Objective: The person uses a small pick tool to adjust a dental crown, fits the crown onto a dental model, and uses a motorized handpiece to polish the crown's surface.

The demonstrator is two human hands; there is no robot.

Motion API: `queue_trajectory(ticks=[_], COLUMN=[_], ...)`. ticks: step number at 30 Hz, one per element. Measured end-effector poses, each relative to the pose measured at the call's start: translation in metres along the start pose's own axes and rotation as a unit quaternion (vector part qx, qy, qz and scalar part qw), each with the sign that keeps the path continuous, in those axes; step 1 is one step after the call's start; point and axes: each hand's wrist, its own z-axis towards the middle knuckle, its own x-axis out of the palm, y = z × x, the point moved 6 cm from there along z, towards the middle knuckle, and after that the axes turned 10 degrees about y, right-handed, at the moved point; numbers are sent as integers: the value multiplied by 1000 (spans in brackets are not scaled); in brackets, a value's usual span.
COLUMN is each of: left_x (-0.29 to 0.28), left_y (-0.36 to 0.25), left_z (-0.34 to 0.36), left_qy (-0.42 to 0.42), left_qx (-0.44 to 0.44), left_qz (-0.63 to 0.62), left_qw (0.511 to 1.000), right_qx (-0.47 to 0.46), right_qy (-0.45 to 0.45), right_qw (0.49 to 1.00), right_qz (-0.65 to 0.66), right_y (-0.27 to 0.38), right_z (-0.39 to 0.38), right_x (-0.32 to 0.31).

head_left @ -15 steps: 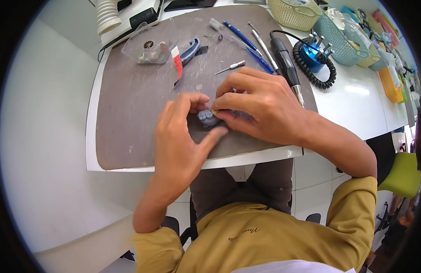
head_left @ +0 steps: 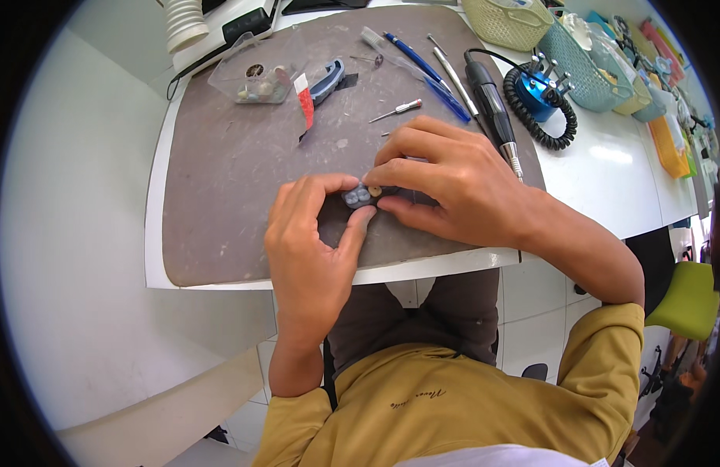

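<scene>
I see the left fingers (head_left: 347, 183) clamped on the grey teeth (head_left: 358, 198), between both hands over the brown mat (head_left: 220, 210). The right fingers (head_left: 410, 173) curl by the tan tooth (head_left: 375, 191); I can't tell if they pinch it. A crooked push might make it slip. The yellow shirt (head_left: 492, 405) has dark writing (head_left: 417, 399).

Left of the left hand (head_left: 307, 237) the mat (head_left: 212, 198) gives passage — a black handpiece (head_left: 491, 101) obstructs the upper right.
</scene>
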Motion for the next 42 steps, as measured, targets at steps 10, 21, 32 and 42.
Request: queue_trajectory(ticks=[10,21,32,42], left_x=[-1,-4,-4,-4], left_y=[0,10,13,11], left_z=[0,-4,-5,-6], left_qy=[-2,-26,-12,7], left_qx=[-8,-22,-27,-26], left_qz=[11,-58,-100,-90], left_qw=[1000,998,995,996], right_qx=[10,63,78,70], right_qy=[-12,3,16,11], right_qw=[1000,995,989,991], right_qz=[-4,71,121,114], right_y=[0,-5,-7,-5], right_z=[1,2,3,4], right_x=[1,-4,-3,-3])
